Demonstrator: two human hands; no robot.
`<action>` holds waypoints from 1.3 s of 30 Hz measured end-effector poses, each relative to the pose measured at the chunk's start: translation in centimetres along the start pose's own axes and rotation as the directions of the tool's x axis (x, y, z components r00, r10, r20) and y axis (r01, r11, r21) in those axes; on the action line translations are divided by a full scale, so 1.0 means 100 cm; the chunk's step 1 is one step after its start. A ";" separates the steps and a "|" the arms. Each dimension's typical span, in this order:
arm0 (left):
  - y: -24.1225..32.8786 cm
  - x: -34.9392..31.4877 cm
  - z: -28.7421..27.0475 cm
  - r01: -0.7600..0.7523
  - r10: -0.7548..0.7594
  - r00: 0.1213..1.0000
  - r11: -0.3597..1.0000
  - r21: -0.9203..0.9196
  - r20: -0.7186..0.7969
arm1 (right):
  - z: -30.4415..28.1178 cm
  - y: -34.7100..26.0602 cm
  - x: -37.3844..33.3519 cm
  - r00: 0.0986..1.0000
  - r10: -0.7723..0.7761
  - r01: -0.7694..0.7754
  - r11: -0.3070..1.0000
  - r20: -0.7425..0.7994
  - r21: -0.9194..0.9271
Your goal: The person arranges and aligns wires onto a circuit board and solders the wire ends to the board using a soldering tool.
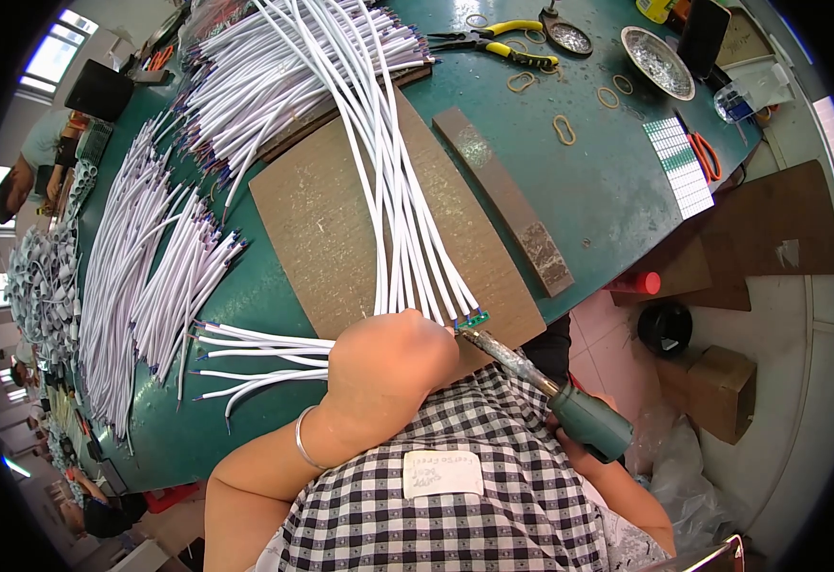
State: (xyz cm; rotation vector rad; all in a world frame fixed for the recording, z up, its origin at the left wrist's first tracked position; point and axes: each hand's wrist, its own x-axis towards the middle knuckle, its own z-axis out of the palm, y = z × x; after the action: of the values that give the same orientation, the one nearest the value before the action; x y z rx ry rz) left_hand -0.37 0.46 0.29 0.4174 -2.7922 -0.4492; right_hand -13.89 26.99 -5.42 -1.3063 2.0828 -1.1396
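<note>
My left hand (388, 367) is closed, with several loose white cables (264, 355) sticking out of it to the left. A row of long white cables (393, 210) runs down the brown board to the knuckles of this hand. At the lower right end of that row, a small green circuit board strip (474, 320) shows, its rest hidden by the hand. My right hand (574, 453), partly covered, grips the dark green handle of a soldering iron (590, 424). The iron's tip is at the strip, beside my left fingers; whether it touches cannot be told.
The brown board (307, 219) lies on the green table (503, 172), beside a metal bar (503, 200). Bundled white cables (274, 91) are piled to the left. Yellow-handled pliers (493, 43), a metal dish (658, 63), a circuit panel (679, 167) and orange-handled scissors (705, 155) lie toward the right.
</note>
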 end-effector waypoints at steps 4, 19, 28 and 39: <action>0.000 0.002 0.000 -0.007 0.007 1.000 1.000 -0.008 0.001 | 0.005 0.005 -0.006 0.991 -0.090 0.077 0.988 -0.096 -0.131; -0.006 -0.005 0.004 -0.055 0.055 0.995 0.998 0.005 -0.082 | 0.001 0.009 -0.005 0.953 0.298 -0.216 0.791 -0.053 0.573; -0.122 -0.036 -0.054 0.388 -0.243 0.780 0.911 0.141 -0.576 | 0.002 0.013 0.003 0.962 0.212 -0.109 0.877 -0.172 0.468; -0.205 -0.065 -0.062 0.513 -0.381 0.802 0.834 0.203 -0.461 | 0.004 -0.001 0.015 0.971 0.172 -0.076 0.883 -0.169 0.463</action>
State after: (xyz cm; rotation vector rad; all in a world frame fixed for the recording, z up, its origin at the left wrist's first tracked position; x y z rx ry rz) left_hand 12.37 -17.72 -2.51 1.1339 -2.3337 0.0164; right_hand -14.32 25.48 -5.47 -0.8481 1.8390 -1.6370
